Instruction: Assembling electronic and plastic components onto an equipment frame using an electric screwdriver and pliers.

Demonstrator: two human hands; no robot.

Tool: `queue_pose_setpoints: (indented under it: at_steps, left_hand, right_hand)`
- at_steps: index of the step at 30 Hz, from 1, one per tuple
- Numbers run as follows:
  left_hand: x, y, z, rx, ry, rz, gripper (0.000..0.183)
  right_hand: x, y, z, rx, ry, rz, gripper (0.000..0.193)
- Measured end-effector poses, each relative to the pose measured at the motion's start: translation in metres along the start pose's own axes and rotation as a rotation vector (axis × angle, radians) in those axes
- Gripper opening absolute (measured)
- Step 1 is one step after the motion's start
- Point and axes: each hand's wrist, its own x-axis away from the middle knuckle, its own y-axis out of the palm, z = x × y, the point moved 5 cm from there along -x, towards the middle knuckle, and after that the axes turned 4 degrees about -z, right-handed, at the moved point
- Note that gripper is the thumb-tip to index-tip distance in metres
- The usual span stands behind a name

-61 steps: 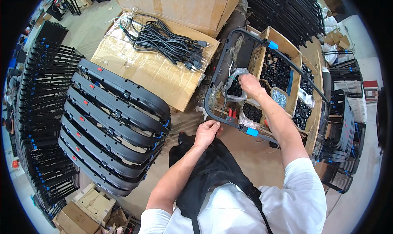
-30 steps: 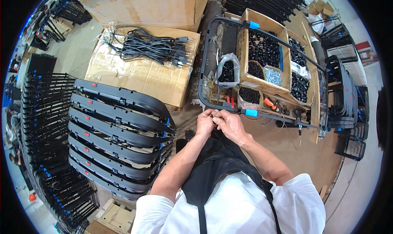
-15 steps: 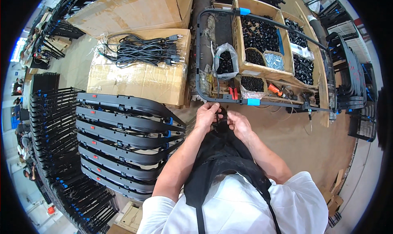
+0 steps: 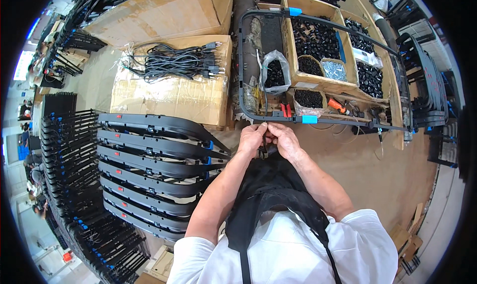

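Note:
My left hand is closed on a thin black cord just below the near bar of a black rectangular tube frame. Its fingertips pinch the cord. Beside it, my right hand is closed too, its fingertips meeting the left ones at the same spot. Whatever small piece lies between the right fingers is hidden. The cord passes up across the frame's near bar, and a dark loop of it hangs below my hands. Blue bands wrap the frame, which lies over the bench.
Beyond the frame, a wooden box holds black plastic parts and silvery screws. Red-handled pliers and an orange tool lie nearer. Left are bundled power cords on a cardboard box and stacked black frames.
My right hand has moved left and slightly up, so its fingertips now meet those of my left hand. The left hand keeps its grip on the cord.

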Motion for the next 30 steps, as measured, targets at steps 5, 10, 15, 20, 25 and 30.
queue_pose_setpoints:
  at_steps: [5, 10, 15, 20, 25, 30]
  left_hand:
    - [0.007, -0.008, -0.030, -0.121, 0.151, 0.068, 0.027]
    - [0.006, -0.013, -0.058, -0.247, 0.474, 0.213, 0.023]
    - [0.023, -0.022, -0.050, -0.302, 0.418, 0.187, 0.029]
    - [0.030, -0.028, -0.047, -0.140, 0.407, 0.170, 0.027]
    - [0.044, -0.031, -0.029, -0.197, 0.379, 0.134, 0.021]
    - [0.033, -0.034, -0.038, -0.105, 0.332, 0.133, 0.020]
  right_hand:
    - [0.054, 0.062, -0.083, 1.638, -0.467, 0.001, 0.022]
    - [0.031, 0.124, -0.085, 1.911, -0.871, -0.636, 0.022]
    - [-0.001, 0.132, -0.045, 2.689, -0.548, -0.912, 0.017]
    - [0.000, 0.141, -0.053, 2.488, -0.967, -1.169, 0.013]
    - [0.008, 0.134, -0.067, 2.317, -0.695, -0.993, 0.013]
    - [0.012, 0.143, -0.072, 2.199, -0.598, -0.972, 0.017]
